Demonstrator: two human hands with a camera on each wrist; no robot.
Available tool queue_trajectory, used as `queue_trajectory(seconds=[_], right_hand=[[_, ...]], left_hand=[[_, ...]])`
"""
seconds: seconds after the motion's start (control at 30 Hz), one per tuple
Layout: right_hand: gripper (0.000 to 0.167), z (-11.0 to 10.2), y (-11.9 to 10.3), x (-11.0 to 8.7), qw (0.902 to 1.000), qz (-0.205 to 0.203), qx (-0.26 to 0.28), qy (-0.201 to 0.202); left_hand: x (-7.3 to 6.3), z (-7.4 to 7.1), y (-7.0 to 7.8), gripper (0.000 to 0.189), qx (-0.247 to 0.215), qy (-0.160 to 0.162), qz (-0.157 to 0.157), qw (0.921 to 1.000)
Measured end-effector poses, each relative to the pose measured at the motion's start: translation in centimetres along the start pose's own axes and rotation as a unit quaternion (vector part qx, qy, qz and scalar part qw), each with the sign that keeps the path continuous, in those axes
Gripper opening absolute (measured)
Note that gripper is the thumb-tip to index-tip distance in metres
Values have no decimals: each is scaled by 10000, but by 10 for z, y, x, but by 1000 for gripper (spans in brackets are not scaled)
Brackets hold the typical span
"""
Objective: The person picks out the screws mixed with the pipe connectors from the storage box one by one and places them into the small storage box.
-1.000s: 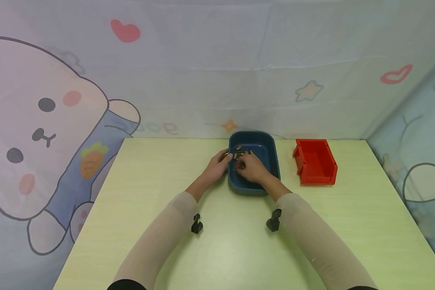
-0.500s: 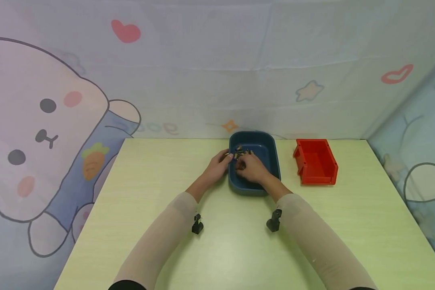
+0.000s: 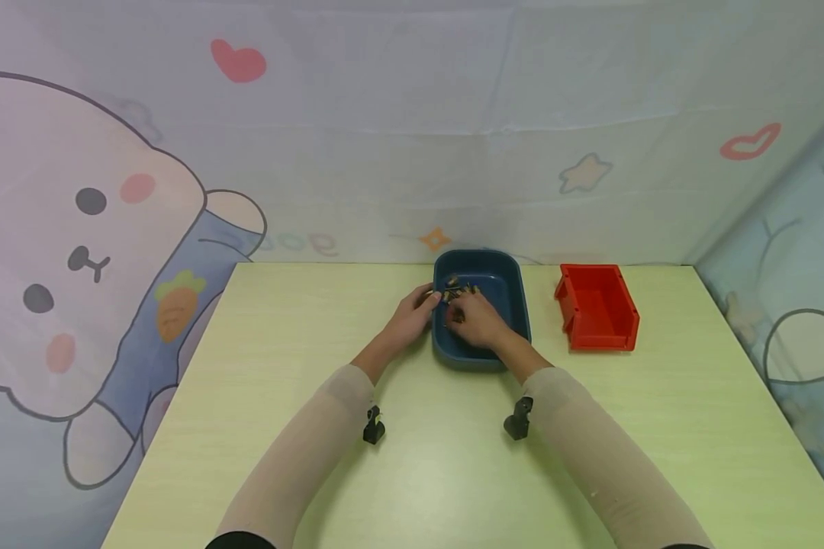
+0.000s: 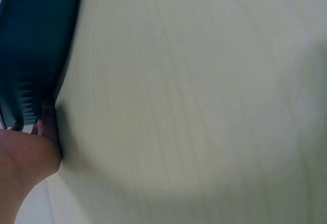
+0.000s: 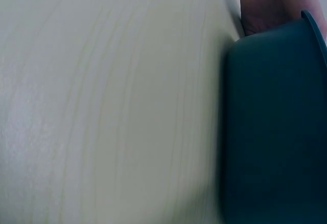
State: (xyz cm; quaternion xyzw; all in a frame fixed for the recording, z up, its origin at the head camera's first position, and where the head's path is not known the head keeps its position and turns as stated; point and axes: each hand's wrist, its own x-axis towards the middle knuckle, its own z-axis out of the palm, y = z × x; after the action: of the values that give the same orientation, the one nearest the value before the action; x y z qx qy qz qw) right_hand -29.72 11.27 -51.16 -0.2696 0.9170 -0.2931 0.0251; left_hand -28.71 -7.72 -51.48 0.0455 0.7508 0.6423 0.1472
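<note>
A dark blue plastic bin (image 3: 515, 293) stands near the table's far edge, with several small brass-coloured metal pieces (image 3: 452, 291) heaped at its left side; their exact kind is too small to tell. My left hand (image 3: 408, 316) grips the bin's left wall, thumb over the rim and fingers outside. In the left wrist view that hand (image 4: 28, 155) touches the bin's ribbed outer side (image 4: 38, 55). My right hand (image 3: 477, 319) reaches into the bin, fingers bent down among the pieces. Its fingertips are hidden, so whether they pinch a piece cannot be told.
To the right of the blue bin stands a red open-front bin (image 3: 600, 309). Both are on a pale wooden table (image 3: 446, 473). A printed cloth (image 3: 398, 152) hangs right behind the far edge. Small black camera mounts (image 3: 517, 419) stick out from the sleeves.
Very little differs. My left hand stays on the bin's wall, and the fingers of my right hand shift slightly among the brass-coloured pieces.
</note>
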Motion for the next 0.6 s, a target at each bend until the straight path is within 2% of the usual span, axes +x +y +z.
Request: queue_trajectory(seconds=[0.1, 0.37, 0.6], right_hand=[[7, -1, 0, 0, 10000, -47, -44, 2], [10, 0, 0, -1, 9999, -61, -111, 20], [9, 1, 2, 1, 9996, 137, 234, 12]], left_hand=[[0, 1, 0, 55, 69, 92, 31, 9999], [2, 1, -2, 56, 131, 92, 79, 9998], [1, 2, -3, 55, 43, 107, 117, 9999]])
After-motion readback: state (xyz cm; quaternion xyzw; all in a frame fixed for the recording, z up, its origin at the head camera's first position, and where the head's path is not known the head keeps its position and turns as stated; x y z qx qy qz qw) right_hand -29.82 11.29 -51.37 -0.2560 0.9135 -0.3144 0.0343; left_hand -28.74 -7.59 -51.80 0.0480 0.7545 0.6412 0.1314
